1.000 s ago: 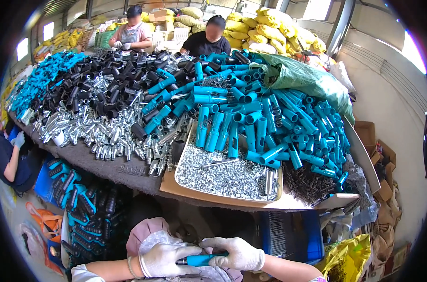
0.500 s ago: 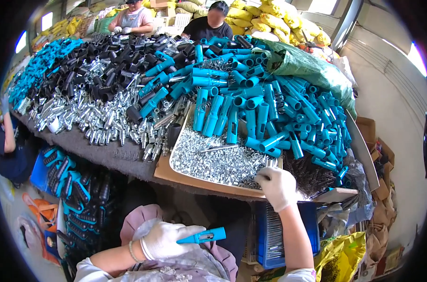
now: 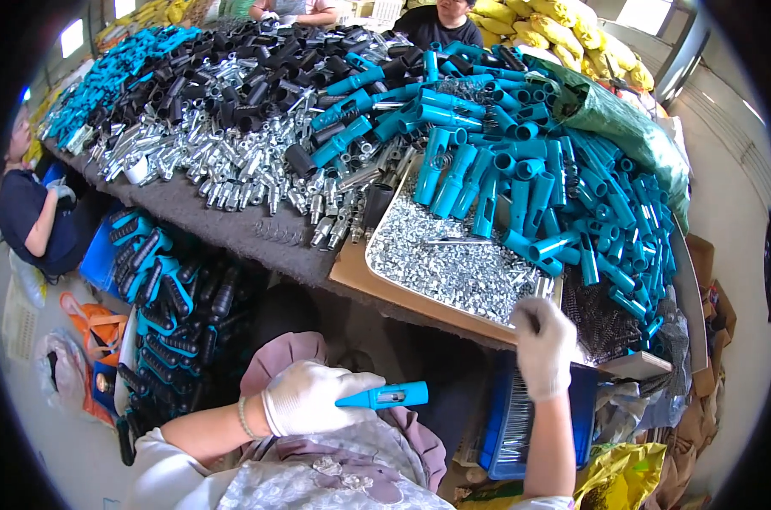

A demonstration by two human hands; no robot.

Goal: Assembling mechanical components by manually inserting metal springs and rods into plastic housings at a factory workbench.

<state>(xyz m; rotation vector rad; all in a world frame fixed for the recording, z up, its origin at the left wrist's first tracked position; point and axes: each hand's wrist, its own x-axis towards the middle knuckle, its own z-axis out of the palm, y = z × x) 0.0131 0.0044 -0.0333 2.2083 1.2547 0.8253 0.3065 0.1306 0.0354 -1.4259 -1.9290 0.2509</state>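
yellow sacks (image 3: 564, 34) are heaped behind a long bench (image 3: 232, 223) with a grey cloth top, crowded with parts almost to its near edge. just off that near edge, in front of the person's body, is a slotted blue tube (image 3: 411, 393), held nearly level by the gloved left hand (image 3: 317, 399); the fingers grasp its left end, and shiny metal shows through the slot. the gloved right hand (image 3: 545, 344) is up at the near right corner of a white-rimmed tray (image 3: 369, 253), its fingers curled; i cannot tell whether they pinch anything or touch the tray. small metal bits (image 3: 462, 263) fill the tray, with a thin rod lying on top of them. more blue tubes (image 3: 521, 200) pile up behind the tray and along to the right end of the bench, partly under a green sack (image 3: 632, 127). dark springs (image 3: 598, 310) lie at the bench's near right corner. left of the tray, silver fittings (image 3: 224, 161) spread along the near edge, with black sleeves (image 3: 224, 68) behind them. below the near edge, a blue bin (image 3: 582, 429) of thin rods stands beside the right forearm, and black-and-blue handles (image 3: 177, 293) are stacked farther left. one co-worker (image 3: 41, 217) is past the bench's left end, two more at its far edge
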